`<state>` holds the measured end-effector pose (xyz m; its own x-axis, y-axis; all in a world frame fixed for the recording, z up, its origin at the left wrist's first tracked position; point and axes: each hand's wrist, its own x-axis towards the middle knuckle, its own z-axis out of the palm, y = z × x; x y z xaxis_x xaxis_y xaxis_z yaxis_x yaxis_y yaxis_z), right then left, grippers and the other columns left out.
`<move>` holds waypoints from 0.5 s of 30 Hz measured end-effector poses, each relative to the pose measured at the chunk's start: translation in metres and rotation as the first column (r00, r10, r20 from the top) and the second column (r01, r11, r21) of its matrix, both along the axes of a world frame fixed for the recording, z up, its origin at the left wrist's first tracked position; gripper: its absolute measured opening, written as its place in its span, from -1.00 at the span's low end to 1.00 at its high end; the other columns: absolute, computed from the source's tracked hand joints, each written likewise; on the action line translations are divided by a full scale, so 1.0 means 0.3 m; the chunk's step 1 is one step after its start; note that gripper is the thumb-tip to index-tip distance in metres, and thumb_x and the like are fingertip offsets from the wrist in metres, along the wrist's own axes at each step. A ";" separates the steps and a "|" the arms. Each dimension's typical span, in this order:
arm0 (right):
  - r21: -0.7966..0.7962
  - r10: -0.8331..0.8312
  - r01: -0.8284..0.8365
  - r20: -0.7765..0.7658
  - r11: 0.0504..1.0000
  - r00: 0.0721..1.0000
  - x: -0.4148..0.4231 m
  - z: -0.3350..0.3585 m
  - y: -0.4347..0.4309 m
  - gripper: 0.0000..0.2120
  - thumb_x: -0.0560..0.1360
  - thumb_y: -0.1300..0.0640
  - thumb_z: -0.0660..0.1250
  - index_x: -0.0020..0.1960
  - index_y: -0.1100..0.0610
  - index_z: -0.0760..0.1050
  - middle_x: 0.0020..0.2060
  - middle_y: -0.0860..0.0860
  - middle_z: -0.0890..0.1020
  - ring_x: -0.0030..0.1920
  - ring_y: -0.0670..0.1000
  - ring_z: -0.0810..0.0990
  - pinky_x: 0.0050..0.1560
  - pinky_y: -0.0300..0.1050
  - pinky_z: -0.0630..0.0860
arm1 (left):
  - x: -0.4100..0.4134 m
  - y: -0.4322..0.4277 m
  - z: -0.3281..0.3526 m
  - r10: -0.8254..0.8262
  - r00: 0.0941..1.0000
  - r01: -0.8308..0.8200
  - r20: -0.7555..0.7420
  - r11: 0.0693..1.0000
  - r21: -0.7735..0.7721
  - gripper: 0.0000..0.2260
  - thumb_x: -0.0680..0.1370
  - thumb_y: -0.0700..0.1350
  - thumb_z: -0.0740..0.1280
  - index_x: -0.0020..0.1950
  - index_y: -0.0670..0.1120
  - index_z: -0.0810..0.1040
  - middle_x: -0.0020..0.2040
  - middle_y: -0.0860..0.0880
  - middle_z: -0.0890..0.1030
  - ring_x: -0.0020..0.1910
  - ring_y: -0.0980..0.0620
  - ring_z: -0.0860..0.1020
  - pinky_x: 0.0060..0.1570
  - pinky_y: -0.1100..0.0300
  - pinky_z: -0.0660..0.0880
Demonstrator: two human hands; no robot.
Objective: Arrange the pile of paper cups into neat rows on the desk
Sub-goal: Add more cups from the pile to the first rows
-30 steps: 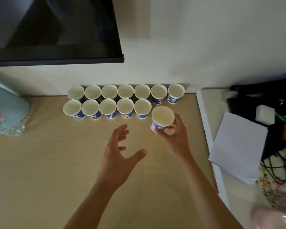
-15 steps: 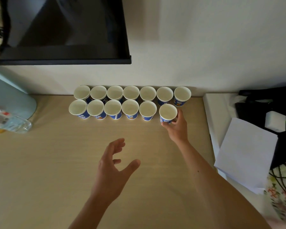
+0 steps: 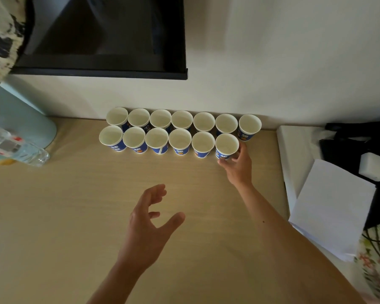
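The right hand (image 3: 237, 165) pinches the sixth paper cup (image 3: 226, 146) low on its wall – seating it beside its front-row neighbour (image 3: 203, 144), just ahead of the back row (image 3: 182, 120) – while the left hand (image 3: 148, 224) hovers spread and empty, nearer the body.

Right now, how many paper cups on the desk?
13. Seven in the back row against the wall, six in the front row; the right hand grips the front row's rightmost cup. None looks hidden.
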<state>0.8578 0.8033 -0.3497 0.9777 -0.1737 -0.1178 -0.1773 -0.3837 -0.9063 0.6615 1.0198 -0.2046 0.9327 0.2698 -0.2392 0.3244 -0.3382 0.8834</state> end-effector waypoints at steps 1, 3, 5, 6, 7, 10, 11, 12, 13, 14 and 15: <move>-0.016 -0.016 0.016 -0.009 1.000 1.000 -0.019 0.003 0.003 -0.27 0.31 0.26 0.60 0.40 0.12 0.37 0.25 -0.01 0.58 0.15 -0.06 0.56 0.19 -0.02 0.55 | -0.007 0.008 0.002 0.003 1.000 -0.003 0.004 1.000 -0.007 -0.36 0.29 0.13 0.55 0.34 0.15 0.47 0.20 0.26 0.59 0.26 0.24 0.51 0.08 0.24 0.51; -0.055 -0.085 0.084 -0.023 0.995 0.996 -0.091 0.014 0.026 -0.26 0.31 0.28 0.60 0.41 0.18 0.36 0.28 0.05 0.54 0.19 -0.03 0.52 0.23 0.10 0.52 | -0.028 0.031 0.011 0.031 0.999 -0.031 0.017 0.999 -0.022 -0.33 0.25 0.22 0.53 0.33 0.16 0.47 0.20 0.26 0.60 0.25 0.24 0.52 0.08 0.24 0.51; -0.048 -0.164 0.162 -0.037 0.986 0.986 -0.199 0.025 0.070 -0.28 0.33 0.30 0.58 0.41 0.22 0.36 0.28 0.12 0.52 0.23 0.05 0.52 0.23 0.19 0.50 | -0.054 0.060 0.021 0.080 0.996 -0.079 0.031 0.996 -0.035 -0.34 0.24 0.28 0.47 0.32 0.17 0.48 0.18 0.26 0.61 0.24 0.23 0.53 0.07 0.23 0.52; -0.024 -0.184 0.183 -0.042 0.983 0.982 -0.262 0.040 0.110 -0.30 0.34 0.31 0.57 0.41 0.23 0.36 0.27 0.15 0.52 0.24 0.10 0.53 0.22 0.21 0.51 | -0.074 0.083 0.032 0.110 0.993 -0.109 0.039 0.993 -0.039 -0.36 0.24 0.28 0.46 0.30 0.19 0.48 0.18 0.25 0.61 0.23 0.23 0.53 0.07 0.22 0.52; 0.009 -0.192 0.193 -0.052 0.981 0.980 -0.325 0.057 0.150 -0.32 0.36 0.32 0.55 0.40 0.23 0.36 0.26 0.16 0.53 0.25 0.14 0.54 0.22 0.21 0.51 | -0.092 0.106 0.038 0.131 0.990 -0.129 0.043 0.991 -0.040 -0.39 0.24 0.29 0.45 0.28 0.22 0.48 0.18 0.25 0.61 0.22 0.23 0.53 0.07 0.22 0.52; 0.166 -0.149 0.164 -0.099 0.972 0.984 -0.494 0.119 0.307 -0.40 0.40 0.38 0.49 0.38 0.23 0.37 0.24 0.14 0.55 0.27 0.16 0.55 0.23 0.15 0.52 | -0.163 0.202 0.068 0.181 0.981 -0.179 0.064 0.983 -0.034 -0.44 0.26 0.27 0.45 0.24 0.24 0.47 0.18 0.21 0.61 0.19 0.25 0.53 0.06 0.25 0.51; 0.208 -0.114 0.133 -0.099 0.969 0.989 -0.545 0.143 0.367 -0.41 0.42 0.40 0.48 0.38 0.23 0.37 0.23 0.13 0.55 0.27 0.16 0.55 0.25 0.14 0.52 | -0.191 0.242 0.082 0.200 0.977 -0.198 0.069 0.980 -0.035 -0.45 0.27 0.26 0.45 0.23 0.24 0.47 0.18 0.20 0.61 0.19 0.26 0.53 0.05 0.28 0.50; 0.247 -0.069 0.091 -0.094 0.965 0.993 -0.593 0.170 0.432 -0.41 0.43 0.41 0.48 0.39 0.23 0.37 0.23 0.13 0.55 0.27 0.15 0.55 0.26 0.12 0.51 | -0.222 0.286 0.099 0.223 0.972 -0.221 0.075 0.975 -0.037 -0.46 0.27 0.26 0.45 0.23 0.23 0.47 0.18 0.20 0.60 0.18 0.26 0.53 0.05 0.30 0.49; 0.286 -0.019 0.044 -0.089 0.957 0.996 -0.637 0.200 0.496 -0.41 0.43 0.41 0.47 0.40 0.22 0.36 0.23 0.13 0.55 0.28 0.13 0.54 0.27 0.08 0.50 | -0.251 0.331 0.116 0.245 0.966 -0.243 0.084 0.969 -0.035 -0.45 0.27 0.27 0.44 0.24 0.22 0.48 0.19 0.20 0.60 0.18 0.26 0.53 0.05 0.32 0.49; 0.321 0.037 -0.008 -0.084 0.947 0.996 -0.682 0.239 0.567 -0.41 0.44 0.40 0.47 0.41 0.20 0.36 0.23 0.12 0.55 0.28 0.11 0.54 0.27 0.04 0.49 | -0.288 0.381 0.133 0.270 0.958 -0.268 0.099 0.963 -0.035 -0.43 0.26 0.29 0.42 0.24 0.21 0.48 0.19 0.19 0.60 0.19 0.26 0.54 0.05 0.31 0.50; 0.351 0.096 -0.064 -0.073 0.934 0.993 -0.729 0.280 0.641 -0.40 0.45 0.38 0.48 0.41 0.18 0.36 0.23 0.11 0.55 0.28 0.09 0.55 0.27 0.00 0.47 | -0.332 0.434 0.153 0.298 0.947 -0.296 0.116 0.954 -0.037 -0.42 0.27 0.31 0.41 0.25 0.19 0.48 0.19 0.18 0.60 0.19 0.25 0.54 0.07 0.28 0.52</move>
<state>0.6393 0.9957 -0.2658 0.9698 -0.0280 -0.2422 -0.2435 -0.0636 -0.9678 0.5620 1.1499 -0.1587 0.8328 0.5359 -0.1387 0.2996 -0.2258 0.9270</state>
